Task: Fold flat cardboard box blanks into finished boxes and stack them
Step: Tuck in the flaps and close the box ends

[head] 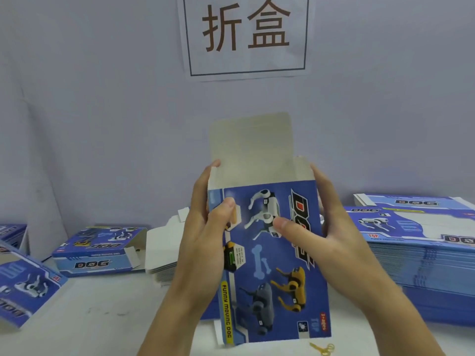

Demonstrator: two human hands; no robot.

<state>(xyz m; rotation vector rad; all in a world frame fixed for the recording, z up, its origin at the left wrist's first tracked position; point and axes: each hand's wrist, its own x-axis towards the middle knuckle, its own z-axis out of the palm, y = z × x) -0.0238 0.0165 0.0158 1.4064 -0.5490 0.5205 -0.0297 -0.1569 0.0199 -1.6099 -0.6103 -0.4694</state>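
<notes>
I hold a blue printed cardboard box (272, 263) upright in front of me, its printed face with robot dogs toward me. Its top end is open, with the white lid flap (250, 142) standing up. My left hand (205, 227) grips the box's left edge, thumb on the front and fingers behind. My right hand (323, 227) grips the right edge, thumb pressed on the front face. A tall stack of flat blue blanks (421, 255) lies on the table at the right. A folded box (95, 250) lies at the left.
A pile of white-sided flat blanks (159, 250) sits behind my left arm. Another blue box (23, 289) leans at the far left edge. A small gold key (322, 349) lies on the white table (102, 317) near the front. A paper sign (244, 34) hangs on the wall.
</notes>
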